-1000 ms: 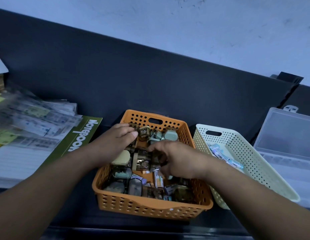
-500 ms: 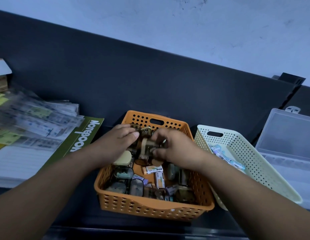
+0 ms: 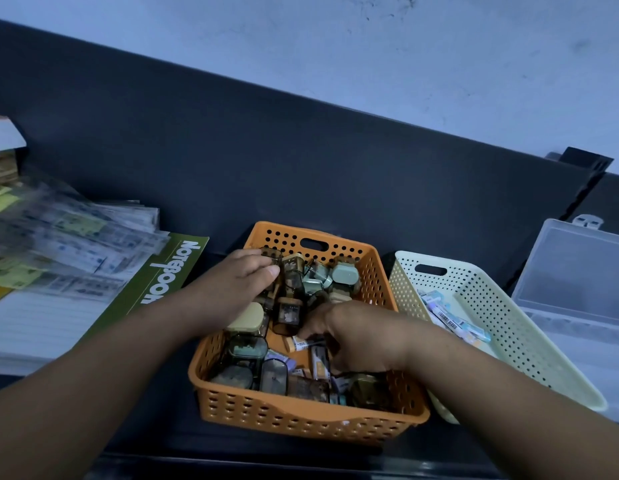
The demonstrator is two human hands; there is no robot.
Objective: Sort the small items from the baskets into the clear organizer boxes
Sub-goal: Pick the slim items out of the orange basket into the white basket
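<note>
1. Orange perforated plastic formed the basket (image 3: pixel 301 415) at the near middle of the dark table (image 3: pixel 231 174); it held a jumble of small items (image 3: pixel 294 299), mostly little translucent brown containers with pale lids, plus a few small labelled packets lying flat.
2. The left hand (image 3: pixel 231 289) lay over the far left part of the orange basket, fingers (image 3: pixel 263 268) extended and resting against the brown containers; whether it gripped any of them could not be told.
3. The right hand (image 3: pixel 363 337) reached into the middle of the same basket, palm down, its fingertips (image 3: pixel 309 329) curled at a small orange-and-white packet (image 3: pixel 301 344); a closed grasp could not be confirmed.
4. A cream perforated basket (image 3: pixel 508 327) stood just beside the orange one on its right, tilted, with a few slim printed packets (image 3: pixel 453 320) inside.
5. A clear organizer box (image 3: pixel 578 282) sat toward the right edge of the table, lid raised; its contents could not be made out.
6. A green notebook (image 3: pixel 169 271) and a stack of blurred printed sheets (image 3: pixel 69 244) occupied the left edge of the table.
</note>
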